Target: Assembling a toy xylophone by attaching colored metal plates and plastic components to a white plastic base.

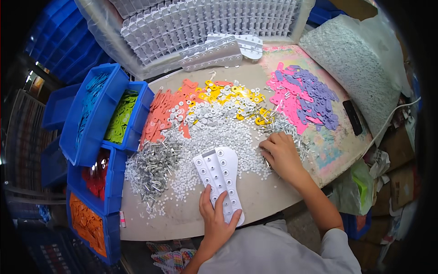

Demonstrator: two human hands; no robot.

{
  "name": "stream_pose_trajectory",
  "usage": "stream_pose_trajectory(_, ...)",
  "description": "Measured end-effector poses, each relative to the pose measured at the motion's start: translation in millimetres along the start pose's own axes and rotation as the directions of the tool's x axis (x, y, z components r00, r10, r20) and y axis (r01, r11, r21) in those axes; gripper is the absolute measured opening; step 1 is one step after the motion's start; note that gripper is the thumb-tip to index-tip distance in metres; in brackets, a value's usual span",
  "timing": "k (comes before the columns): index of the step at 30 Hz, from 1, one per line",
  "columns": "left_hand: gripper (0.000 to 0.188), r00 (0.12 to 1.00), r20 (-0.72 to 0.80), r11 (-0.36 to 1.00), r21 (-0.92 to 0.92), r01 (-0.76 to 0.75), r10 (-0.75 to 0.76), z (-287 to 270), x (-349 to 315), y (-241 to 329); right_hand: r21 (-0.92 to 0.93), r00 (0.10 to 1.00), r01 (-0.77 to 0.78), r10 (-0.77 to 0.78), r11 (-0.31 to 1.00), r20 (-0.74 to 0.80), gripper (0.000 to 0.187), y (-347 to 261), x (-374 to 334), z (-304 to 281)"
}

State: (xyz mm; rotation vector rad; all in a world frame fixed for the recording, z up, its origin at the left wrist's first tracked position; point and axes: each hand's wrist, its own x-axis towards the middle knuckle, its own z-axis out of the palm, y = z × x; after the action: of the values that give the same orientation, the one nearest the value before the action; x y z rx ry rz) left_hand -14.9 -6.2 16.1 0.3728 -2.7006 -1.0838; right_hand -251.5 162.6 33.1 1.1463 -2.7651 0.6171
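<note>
A white plastic foot-shaped board (232, 171) with rows of round studs lies tilted near the table's front edge. My left hand (218, 221) rests across its lower part, gripping it with thumb and fingers at the sides. To the right, my right hand (283, 155) reaches down at the edge of a heap of silvery metal pins (284, 125). Its thumb and fingers are bent together; whatever they hold is hidden. Between the hands and beyond spread many small white round caps (214, 132).
More pins (155, 166) lie at left. Coral strips (162, 114), yellow strips (219, 93), pink strips (294, 102) and purple strips (319, 98) form piles. Blue bins (114, 182) line the left edge. Behind are stacked white boards (210, 32); at right, a filled bag (351, 59) and black phone-like object (352, 117).
</note>
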Motion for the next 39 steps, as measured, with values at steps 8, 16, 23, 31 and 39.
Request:
stream_pose_trajectory(8,0.063,0.992,-0.115,0.995,-0.090,0.032,-0.042,-17,1,-8,0.050,1.000,0.014,-0.014,0.999,0.007,0.015,-4,3,6)
stream_pose_trajectory(16,0.020,0.911,-0.410,0.968,0.209,0.136,-0.040,-84,35,-72,0.092,0.997,-0.043,0.049,0.995,-0.064,0.016,-14,1,1)
stream_pose_trajectory(23,0.013,0.894,-0.445,0.915,0.379,0.140,0.048,-117,70,-89,0.227,0.964,-0.177,0.215,0.958,-0.155,0.013,-34,-11,5)
stream_pose_trajectory(31,0.020,0.951,-0.298,0.891,0.450,0.063,0.083,-106,90,-102,0.521,0.968,-0.093,0.198,0.849,-0.151,0.013,-68,-8,13)
stream_pose_trajectory(39,0.014,0.947,-0.302,0.884,0.466,0.050,0.106,-103,92,-111,0.533,0.995,0.049,0.002,0.844,-0.096,0.013,-101,36,33)
